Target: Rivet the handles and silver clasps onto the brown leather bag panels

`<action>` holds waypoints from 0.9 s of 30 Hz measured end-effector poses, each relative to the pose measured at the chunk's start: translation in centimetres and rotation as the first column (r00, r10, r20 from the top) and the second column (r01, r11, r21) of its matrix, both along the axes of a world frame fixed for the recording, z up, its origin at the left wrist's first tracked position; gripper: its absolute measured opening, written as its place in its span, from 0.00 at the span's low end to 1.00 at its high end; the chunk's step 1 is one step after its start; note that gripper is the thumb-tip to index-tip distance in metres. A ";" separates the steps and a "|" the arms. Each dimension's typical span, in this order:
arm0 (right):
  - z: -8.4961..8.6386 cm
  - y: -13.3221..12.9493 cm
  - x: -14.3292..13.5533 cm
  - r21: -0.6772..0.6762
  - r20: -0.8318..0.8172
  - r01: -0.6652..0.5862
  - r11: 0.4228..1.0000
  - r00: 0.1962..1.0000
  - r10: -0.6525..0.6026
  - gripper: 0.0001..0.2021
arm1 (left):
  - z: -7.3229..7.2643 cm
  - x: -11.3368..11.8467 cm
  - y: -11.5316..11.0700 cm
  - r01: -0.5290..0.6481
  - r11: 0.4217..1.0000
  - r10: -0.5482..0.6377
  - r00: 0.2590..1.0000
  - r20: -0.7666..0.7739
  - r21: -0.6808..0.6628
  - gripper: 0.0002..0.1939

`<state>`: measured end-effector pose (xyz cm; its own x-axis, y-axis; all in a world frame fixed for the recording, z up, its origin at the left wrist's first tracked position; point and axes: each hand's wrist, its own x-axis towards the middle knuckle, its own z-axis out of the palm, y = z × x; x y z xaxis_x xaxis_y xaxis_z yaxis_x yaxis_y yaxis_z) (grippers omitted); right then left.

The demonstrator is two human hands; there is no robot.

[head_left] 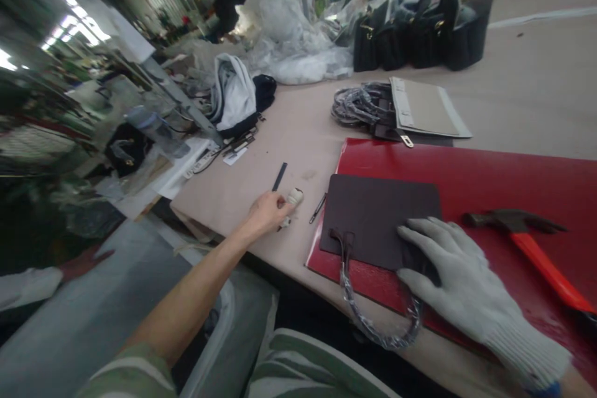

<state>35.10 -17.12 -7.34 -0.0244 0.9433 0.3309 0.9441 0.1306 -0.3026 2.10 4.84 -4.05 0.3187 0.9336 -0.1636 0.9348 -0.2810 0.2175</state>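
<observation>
My left hand (268, 212), bare, is at the table edge with its fingers curled against a small whitish lump (295, 196), whose kind I cannot make out. Just beyond the fingers lies a thin dark strip (280, 176). My right hand (450, 261), in a pale knitted glove, lies flat with fingers apart on a dark brown panel (377, 211). A plastic-wrapped handle (354, 311) is at the panel's near edge, one end on it and the other close to my right thumb. Left of the panel is a slim metal tool (318, 208).
Under the panel is a red board (494, 174), with a red-handled claw hammer (541, 255) at right. Wrapped handles (359, 106) and stacked panels (426, 109) lie behind. Farther back, another person's hands are by black bags (420, 37). Another person's hand (86, 263) shows at left.
</observation>
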 end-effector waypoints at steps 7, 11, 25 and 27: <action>-0.5 0.5 0.3 0.062 0.073 -0.021 0.998 0.997 0.017 0.26 | 1.5 1.9 1.0 0.021 0.996 -0.029 0.996 -0.087 -0.092 0.14; -0.5 0.5 0.3 0.073 0.099 -0.024 0.997 0.995 0.017 0.27 | 1.5 1.6 1.5 0.060 0.994 -0.067 0.995 -0.071 -0.096 0.14; -1.1 0.7 0.4 0.072 0.041 -0.004 0.997 0.999 0.001 0.25 | 1.8 -1.9 7.8 -0.202 0.979 0.202 0.979 -0.028 0.016 0.17; -0.8 0.7 0.2 0.061 0.036 -0.002 0.998 0.999 0.000 0.25 | 1.4 -1.8 8.5 -0.202 0.978 0.201 0.979 -0.027 -0.042 0.18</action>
<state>35.32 -16.46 -8.10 -0.0379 0.9215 0.3865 0.9541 0.1484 -0.2603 0.31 13.35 -2.68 0.1203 0.9701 -0.2109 0.9760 -0.0767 0.2039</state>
